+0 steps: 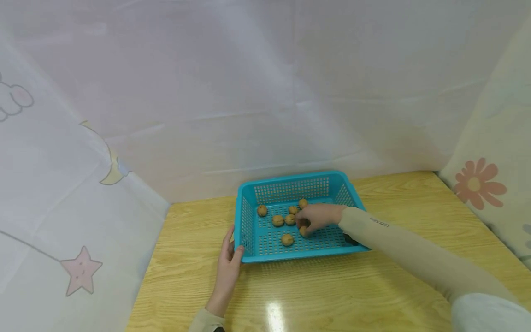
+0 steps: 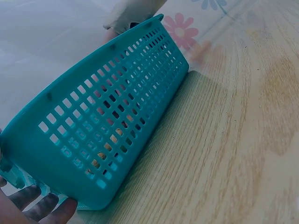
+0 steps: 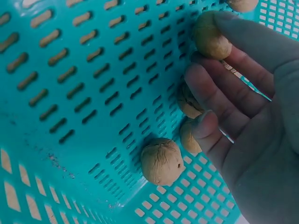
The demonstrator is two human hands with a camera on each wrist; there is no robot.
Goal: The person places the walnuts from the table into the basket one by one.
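A blue plastic basket (image 1: 290, 258) with slotted walls stands on the wooden table, several walnuts spread over its floor. At its near left corner my left hand (image 1: 230, 258) grips the basket, thumb at the rim and fingers along the outer side; in the left wrist view the fingers (image 2: 39, 205) show at the basket's end. Inside the basket, my right hand (image 1: 317, 217) pinches a walnut (image 3: 211, 39) between thumb and fingers. Another walnut (image 3: 162, 162) lies apart on the basket floor, and two more are partly hidden behind the right fingertips.
The wooden table (image 1: 191, 240) extends around the basket on both sides and in front. Pale cloth (image 1: 265, 92) hangs close behind the basket's far rim. Printed cloth also hangs at left and right, with a star (image 1: 81, 271) and a flower (image 1: 477, 183).
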